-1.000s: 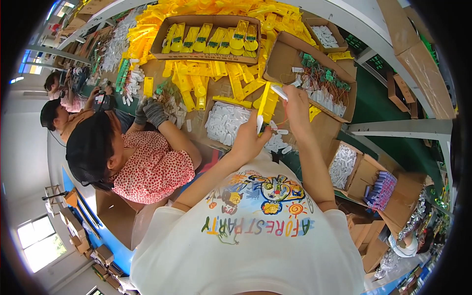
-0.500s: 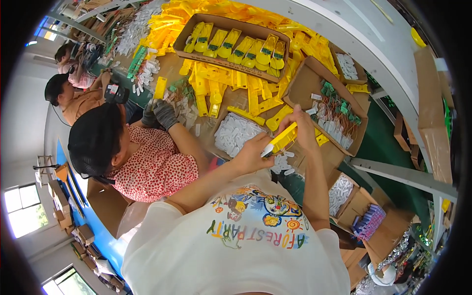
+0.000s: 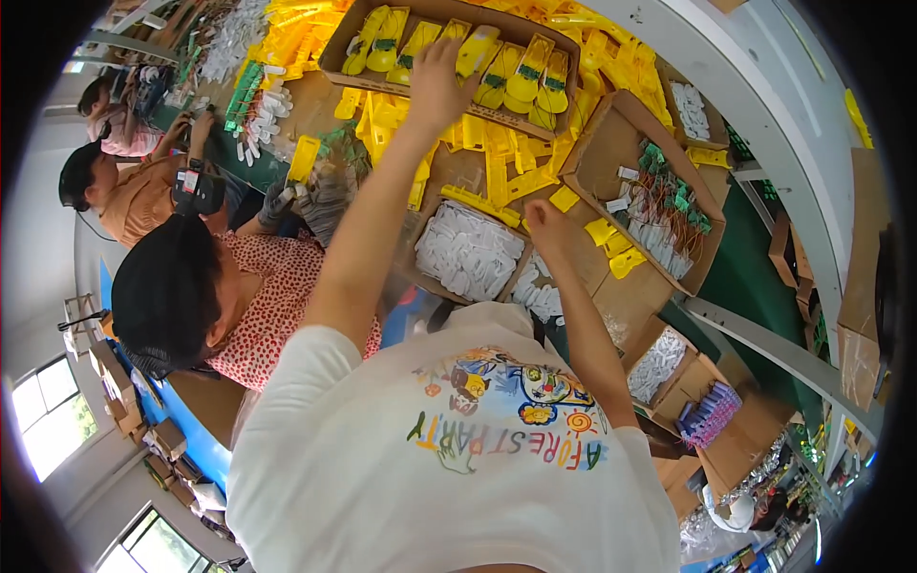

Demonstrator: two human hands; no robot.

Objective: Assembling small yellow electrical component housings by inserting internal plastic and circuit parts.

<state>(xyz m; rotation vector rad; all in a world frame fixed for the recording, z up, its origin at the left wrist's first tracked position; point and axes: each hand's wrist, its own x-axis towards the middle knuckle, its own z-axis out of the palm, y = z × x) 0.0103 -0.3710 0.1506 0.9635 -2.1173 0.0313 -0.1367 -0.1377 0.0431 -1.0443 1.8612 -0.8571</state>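
My left hand (image 3: 439, 91) is stretched over a long cardboard tray (image 3: 449, 107), fingers bent onto a yellow plastic housing (image 3: 478, 50). Other yellow housings with green boards and wires, such as one yellow housing (image 3: 525, 76), lie side by side in that tray. Closer to me, my right hand (image 3: 547, 225) is closed low over the table, beside a small yellow piece (image 3: 564, 198). What its curled fingers hold, if anything, is hidden. A box of white plastic parts (image 3: 468, 250) stands left of my right hand, with loose white parts (image 3: 540, 291) near the wrist.
An open cardboard box (image 3: 597, 162) at the right holds green boards with wires. Yellow housings (image 3: 310, 33) are heaped behind the tray. A co-worker in a spotted top (image 3: 258, 325) sits at my left, gloved hands on the table. A grey metal frame (image 3: 764, 344) crosses at the right.
My hands have parted. The left one has carried the yellow housing from in front of me up to the tray. My right hand has dropped to the table near loose yellow pieces.
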